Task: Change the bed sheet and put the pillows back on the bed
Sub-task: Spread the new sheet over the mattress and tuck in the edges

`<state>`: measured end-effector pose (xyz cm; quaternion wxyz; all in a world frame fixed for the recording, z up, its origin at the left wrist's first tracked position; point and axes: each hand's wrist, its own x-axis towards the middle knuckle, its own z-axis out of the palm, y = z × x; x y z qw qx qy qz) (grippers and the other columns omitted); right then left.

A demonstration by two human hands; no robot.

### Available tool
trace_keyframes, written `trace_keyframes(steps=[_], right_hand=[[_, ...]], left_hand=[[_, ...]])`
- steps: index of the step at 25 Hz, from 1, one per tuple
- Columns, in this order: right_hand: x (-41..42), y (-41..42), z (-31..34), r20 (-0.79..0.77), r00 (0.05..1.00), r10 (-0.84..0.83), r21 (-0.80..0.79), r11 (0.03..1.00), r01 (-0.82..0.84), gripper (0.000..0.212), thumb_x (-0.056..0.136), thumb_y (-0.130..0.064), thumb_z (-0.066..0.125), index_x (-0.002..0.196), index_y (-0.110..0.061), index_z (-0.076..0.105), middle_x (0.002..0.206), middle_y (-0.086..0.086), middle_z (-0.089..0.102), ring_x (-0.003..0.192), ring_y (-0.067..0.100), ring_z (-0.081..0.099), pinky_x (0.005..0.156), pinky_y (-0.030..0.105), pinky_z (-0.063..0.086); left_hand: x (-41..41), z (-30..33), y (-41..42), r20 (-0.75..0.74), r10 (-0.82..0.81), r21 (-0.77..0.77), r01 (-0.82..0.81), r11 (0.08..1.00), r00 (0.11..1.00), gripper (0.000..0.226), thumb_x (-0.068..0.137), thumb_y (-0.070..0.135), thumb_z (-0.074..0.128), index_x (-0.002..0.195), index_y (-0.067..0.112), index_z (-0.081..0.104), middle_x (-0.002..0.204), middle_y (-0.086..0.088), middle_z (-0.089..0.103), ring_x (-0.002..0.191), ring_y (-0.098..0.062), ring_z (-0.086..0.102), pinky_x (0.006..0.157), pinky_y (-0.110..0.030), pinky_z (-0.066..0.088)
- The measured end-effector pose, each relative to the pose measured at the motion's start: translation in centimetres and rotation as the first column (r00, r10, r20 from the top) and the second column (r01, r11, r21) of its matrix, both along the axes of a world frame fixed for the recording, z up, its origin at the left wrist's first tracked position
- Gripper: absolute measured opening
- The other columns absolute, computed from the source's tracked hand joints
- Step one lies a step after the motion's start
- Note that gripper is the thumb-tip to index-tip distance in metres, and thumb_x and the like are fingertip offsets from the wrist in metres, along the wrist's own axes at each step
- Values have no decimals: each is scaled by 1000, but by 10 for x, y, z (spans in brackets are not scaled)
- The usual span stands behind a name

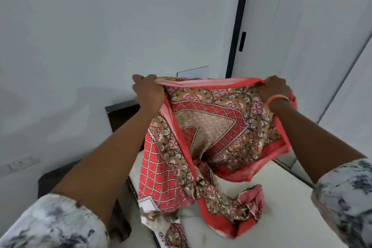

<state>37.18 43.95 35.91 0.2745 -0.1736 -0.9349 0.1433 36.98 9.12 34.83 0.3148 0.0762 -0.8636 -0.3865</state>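
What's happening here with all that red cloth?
A person is holding up a red patterned bed sheet by its top edge, the left hand gripping one end and the right hand the other. The rest of the sheet hangs down and bunches on the bare white mattress. It is not spread out yet, and no pillows are in view.

White sleeves (60, 221) with grey-blue blotches, orange wristband (277, 98)
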Motion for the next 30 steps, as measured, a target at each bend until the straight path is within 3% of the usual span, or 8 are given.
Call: trace_keyframes(steps=[5, 9, 12, 16, 18, 21, 24, 30], right_hand=[[3, 18, -6, 36, 999, -26, 110, 994, 22, 28, 88, -32, 54, 88, -8, 69, 91, 20, 69, 87, 40, 65, 79, 43, 49], [-1, 5, -6, 91, 994, -64, 66, 996, 58, 27, 91, -28, 55, 92, -5, 68, 94, 21, 69, 90, 39, 66, 76, 42, 50], [4, -24, -10, 142, 967, 210, -183, 966, -182, 31, 87, -19, 64, 112, -2, 65, 93, 19, 69, 87, 33, 67, 70, 30, 51], [34, -104, -28, 187, 557, 809, -408, 580, -705, 108, 64, -14, 85, 150, -32, 23, 82, -2, 60, 64, 9, 60, 61, 27, 54], [32, -132, -36, 251, 501, 828, -229, 554, -801, 64, 69, -22, 84, 125, -17, 53, 90, 0, 68, 77, 14, 66, 78, 34, 56], [19, -130, -19, 113, 729, 675, 123, 719, -684, 5, 86, -12, 62, 86, -9, 67, 83, 9, 70, 83, 31, 66, 73, 36, 51], [2, -109, 8, -30, 819, 573, 408, 755, -514, 8, 82, -4, 55, 85, -6, 62, 81, 17, 67, 81, 38, 63, 64, 38, 47], [-14, -78, 5, 34, 957, 287, 463, 845, -269, 19, 90, -10, 49, 107, -5, 55, 97, 24, 63, 89, 43, 63, 69, 41, 45]], left_hand=[[6, 4, -12, 101, -94, -207, 113, 972, 990, 24, 82, -6, 50, 92, -4, 71, 91, -23, 69, 88, -40, 66, 69, -37, 51], [-1, 8, -6, 172, -96, 161, 68, 985, 980, 21, 86, -2, 50, 99, -7, 66, 107, -25, 67, 104, -39, 64, 73, -36, 44], [9, 2, 17, 227, -307, 288, 238, 928, 924, 29, 91, 8, 45, 95, -3, 72, 104, -18, 71, 97, -32, 68, 76, -37, 51], [34, 13, 48, 293, -594, 4, 620, 785, 750, 12, 83, 15, 63, 81, 4, 67, 81, -7, 67, 73, -19, 63, 67, -31, 49], [37, 18, 47, 306, -642, -102, 695, 711, 703, 17, 76, 8, 70, 92, 7, 67, 87, -5, 67, 81, -20, 64, 68, -31, 49], [34, 6, 18, 233, -459, -431, 514, 742, 857, 27, 78, 10, 70, 104, 10, 61, 93, -3, 62, 90, -26, 62, 71, -33, 46], [32, -24, -17, 203, -49, -536, 153, 830, 978, 25, 83, 15, 65, 103, 9, 51, 99, -9, 57, 95, -34, 61, 68, -38, 46], [37, -51, -76, 403, 321, -415, -142, 899, 857, 38, 86, 10, 63, 122, 5, 55, 123, -16, 55, 113, -40, 60, 86, -45, 52]])
